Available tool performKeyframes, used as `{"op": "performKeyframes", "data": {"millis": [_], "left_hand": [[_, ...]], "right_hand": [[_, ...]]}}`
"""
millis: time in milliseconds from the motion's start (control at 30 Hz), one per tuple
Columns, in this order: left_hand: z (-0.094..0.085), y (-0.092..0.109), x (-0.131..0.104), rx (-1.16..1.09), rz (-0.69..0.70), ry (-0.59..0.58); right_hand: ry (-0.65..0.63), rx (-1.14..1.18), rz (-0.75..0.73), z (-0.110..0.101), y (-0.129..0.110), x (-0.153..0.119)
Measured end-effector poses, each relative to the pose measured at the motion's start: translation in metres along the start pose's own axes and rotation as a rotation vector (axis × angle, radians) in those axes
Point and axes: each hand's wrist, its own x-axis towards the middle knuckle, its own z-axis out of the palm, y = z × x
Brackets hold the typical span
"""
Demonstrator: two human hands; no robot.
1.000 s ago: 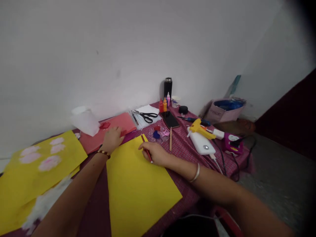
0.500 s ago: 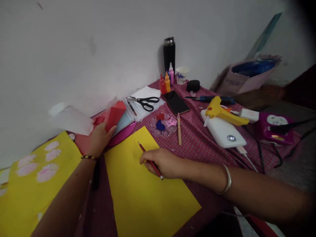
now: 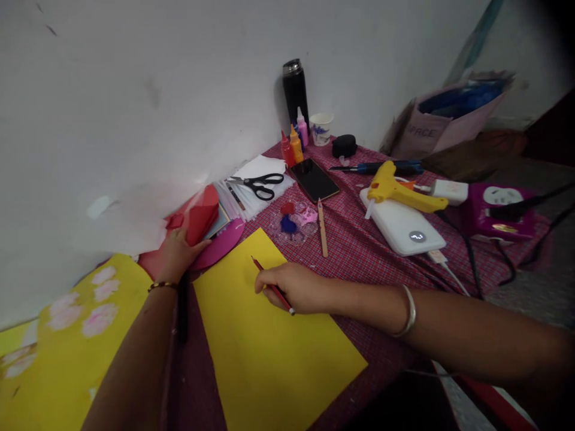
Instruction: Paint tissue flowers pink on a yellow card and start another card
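My right hand is closed around a dark red pencil, its point up and to the left just over the yellow paper sheet. The tip appears close to the sheet; whether it touches is unclear. My left hand lies on crumpled red paper by the wall, thumb stretched out to the right and fingertips partly hidden. Beside it lie a magenta round piece and plastic sleeves with papers. A second yellow sheet with pink painted blossoms is under my left forearm.
Beyond the sheet are a paint palette, a craft-stick-like pencil, black scissors, a phone, paint bottles, a cup and a black flask. A yellow glue gun rests on a white power bank.
A white sheet by my left hand is no longer in view, and the red paper there has shifted. My right hand keeps the pencil in nearly the same place. The view has shifted slightly.
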Motion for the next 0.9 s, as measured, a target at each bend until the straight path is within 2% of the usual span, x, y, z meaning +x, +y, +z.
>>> {"op": "performKeyframes", "data": {"millis": [267,500,600,733,800,900], "left_hand": [[0.004,0.031,0.010,0.048,0.088,0.079],[0.012,0.049,0.029,0.036,0.086,0.106],[-0.002,0.045,0.032,0.029,0.060,0.117],[-0.038,0.029,0.038,0.069,-0.028,0.156],[-0.051,0.023,0.040,0.085,-0.055,0.153],[-0.051,0.022,0.042,0.092,-0.056,0.123]], "right_hand": [[0.021,-0.003,0.042,-0.003,-0.003,0.000],[0.050,0.009,0.005,0.002,0.005,0.001],[0.068,0.027,-0.008,0.003,0.005,0.001],[0.067,0.068,-0.019,0.000,0.003,0.000],[0.059,0.069,-0.015,-0.002,0.001,0.000],[0.045,0.044,-0.003,-0.004,0.000,0.000]]}}
